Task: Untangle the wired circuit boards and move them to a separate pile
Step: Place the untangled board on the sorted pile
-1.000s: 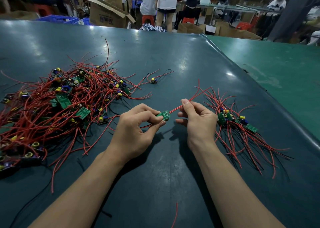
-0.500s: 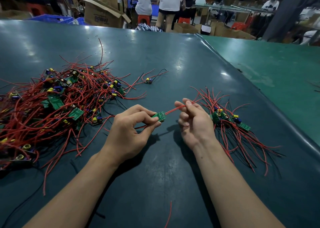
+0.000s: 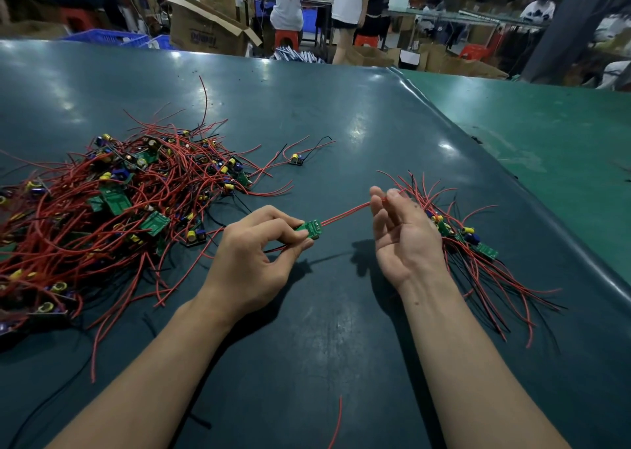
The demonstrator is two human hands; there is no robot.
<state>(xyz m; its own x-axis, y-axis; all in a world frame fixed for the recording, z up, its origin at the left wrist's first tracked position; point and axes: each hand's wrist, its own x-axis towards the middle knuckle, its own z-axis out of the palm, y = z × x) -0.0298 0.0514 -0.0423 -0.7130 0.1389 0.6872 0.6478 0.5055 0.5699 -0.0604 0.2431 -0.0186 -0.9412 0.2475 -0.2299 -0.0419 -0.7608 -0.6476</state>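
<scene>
green board (image 3: pixel 310 228) pinched in left hand (image 3: pixel 252 261) fingers; right hand (image 3: pixel 403 240) fingers loosely apart, wire ends hidden behind them.

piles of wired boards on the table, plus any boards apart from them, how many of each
Piles of wired boards: 2, the big tangle and the small sorted pile
Board alone on the table: 1
Board held in the left hand's fingers: 1
Total: 4
</scene>
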